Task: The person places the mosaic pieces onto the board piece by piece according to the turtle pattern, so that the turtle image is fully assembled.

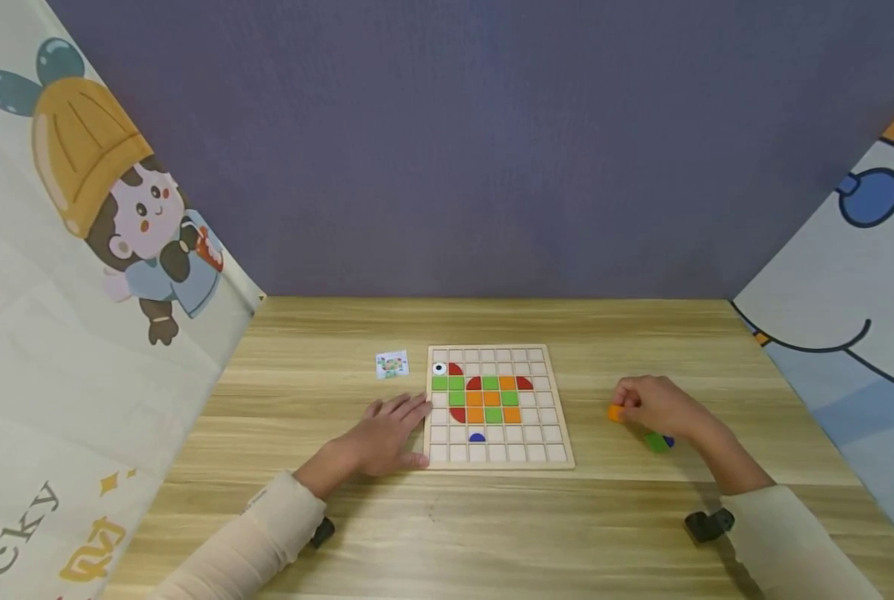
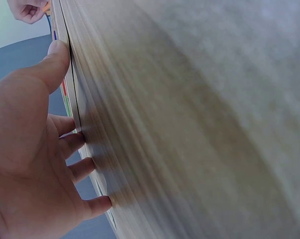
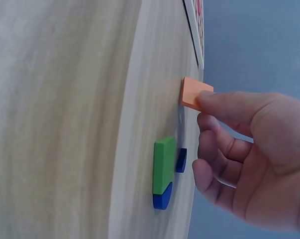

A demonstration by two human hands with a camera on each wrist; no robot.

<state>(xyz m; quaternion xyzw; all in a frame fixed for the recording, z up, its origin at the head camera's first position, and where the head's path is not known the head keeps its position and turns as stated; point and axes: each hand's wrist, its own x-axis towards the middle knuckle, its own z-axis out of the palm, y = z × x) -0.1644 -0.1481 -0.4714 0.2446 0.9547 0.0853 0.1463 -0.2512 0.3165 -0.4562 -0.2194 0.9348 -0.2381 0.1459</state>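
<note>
A wooden grid board point(image 1: 556, 434) lies on the table, with green, orange and red tiles forming a shape around its middle. A white eye tile point(image 1: 439, 368) sits near its upper left, and a blue half-round tile point(image 1: 476, 437) lies lower down. My left hand point(image 1: 387, 437) rests along the board's left edge, fingers spread and thumb at the lower corner. To the right of the board, my right hand point(image 1: 664, 404) pinches an orange square tile point(image 3: 192, 93) between thumb and fingers. Below that hand lie a green tile point(image 3: 163, 164) and two blue pieces point(image 3: 162, 198).
A small picture card point(image 1: 392, 364) lies left of the board's top corner. A dark panel point(image 1: 447, 150) stands behind the wooden table point(image 1: 491, 533). Printed cartoon sheets flank both sides. Black devices point(image 1: 709, 526) are at both wrists.
</note>
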